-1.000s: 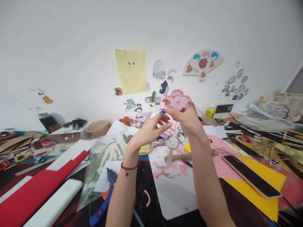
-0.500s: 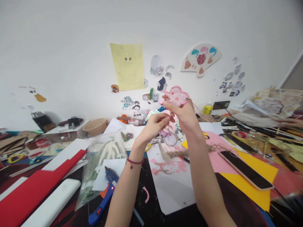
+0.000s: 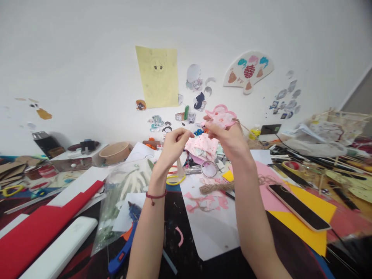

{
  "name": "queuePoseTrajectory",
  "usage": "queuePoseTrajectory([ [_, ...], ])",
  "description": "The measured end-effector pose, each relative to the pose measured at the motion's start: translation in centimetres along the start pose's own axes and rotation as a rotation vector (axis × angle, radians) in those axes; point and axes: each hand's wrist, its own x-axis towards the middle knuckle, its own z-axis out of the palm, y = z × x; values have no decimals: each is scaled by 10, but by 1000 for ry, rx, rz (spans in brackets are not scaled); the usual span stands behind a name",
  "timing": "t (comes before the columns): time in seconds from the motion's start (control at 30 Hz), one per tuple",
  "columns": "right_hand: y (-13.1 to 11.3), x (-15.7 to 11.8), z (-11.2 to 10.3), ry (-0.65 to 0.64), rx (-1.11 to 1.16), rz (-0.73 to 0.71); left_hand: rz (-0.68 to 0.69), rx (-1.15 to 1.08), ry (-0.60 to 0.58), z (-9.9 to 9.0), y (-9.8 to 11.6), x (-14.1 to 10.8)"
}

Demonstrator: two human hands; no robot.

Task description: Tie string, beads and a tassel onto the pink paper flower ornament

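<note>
Now the right hand (image 3: 232,140) grips a flat, pink, scalloped cutout (image 3: 222,116); the left hand (image 3: 173,146) pinches closed, contents unclear. Up top, a white fan-shaped panel (image 3: 248,72) reads red “囍”!

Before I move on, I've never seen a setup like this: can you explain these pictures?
There's no machine: these are a person's own bare hands. Every picture comes from one head-worn camera looking forward and down. The right hand holds a pink scalloped cutout; the left hand is apart from it, thumb and finger pinched together, but anything between them is too small to make out. On the cluttered table lie a blue glue gun, twine, a smartphone and white paper.
</note>
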Motion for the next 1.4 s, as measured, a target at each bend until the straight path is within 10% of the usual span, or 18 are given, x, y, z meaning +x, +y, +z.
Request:
queuePoseTrajectory([
  [0.47, 6, 0, 5, -179, -45, 11, 135, 86, 25, -1, 5, -3],
  [0.7, 0, -3, 9, -237, -105, 6, 92, 13, -241, -12, 10, -8],
  [0.93, 11, 7, -11, -88, -84, 227, -4, -65, -75, -11, 12, -7],
  [1.17, -30, -17, -45, -149, -1221, 224, -75, -56, 43, -18, 14, -6],
  [1.23, -60, -38, -40, -367, -1143, 26, -94, -107, 43, -20, 17, -7],
  [1.4, -107, -87, -23, -1554, -430, -420, -133, -158, 53, -21, 20, -8],
])
